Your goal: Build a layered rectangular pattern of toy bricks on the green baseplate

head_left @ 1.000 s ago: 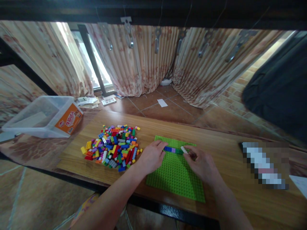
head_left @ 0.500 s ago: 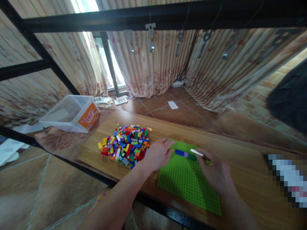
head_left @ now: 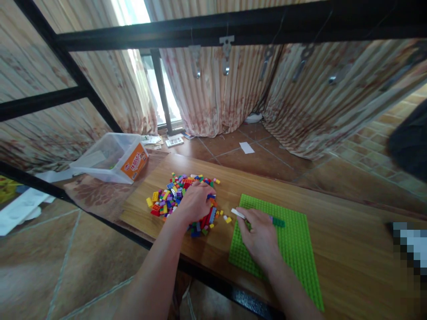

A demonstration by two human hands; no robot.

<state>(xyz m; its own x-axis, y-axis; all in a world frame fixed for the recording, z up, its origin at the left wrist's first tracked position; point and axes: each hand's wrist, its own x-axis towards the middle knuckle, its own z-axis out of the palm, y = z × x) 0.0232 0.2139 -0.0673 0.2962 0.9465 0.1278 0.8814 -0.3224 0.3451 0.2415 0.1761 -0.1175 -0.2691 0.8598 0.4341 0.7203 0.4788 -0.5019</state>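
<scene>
Brown wood-grained tabletop point(head_left: 350, 249) carries a green studded plastic baseplate point(head_left: 293, 253). Left of that baseplate, the left hand point(head_left: 197, 200) is over a multicoloured plastic brick heap point(head_left: 167, 198), its grasp I cannot tell; at the baseplate's left edge, the right hand point(head_left: 262, 233) pinches a slim white brick point(head_left: 237, 213).

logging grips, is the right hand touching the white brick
Touching: the head view shows the right hand pinching the white brick, with one end sticking out.

left hand point(head_left: 197, 201), right hand point(head_left: 259, 233): bare. left forearm point(head_left: 158, 262), right forearm point(head_left: 289, 282): bare to view edge, slim, tapering handward.
</scene>
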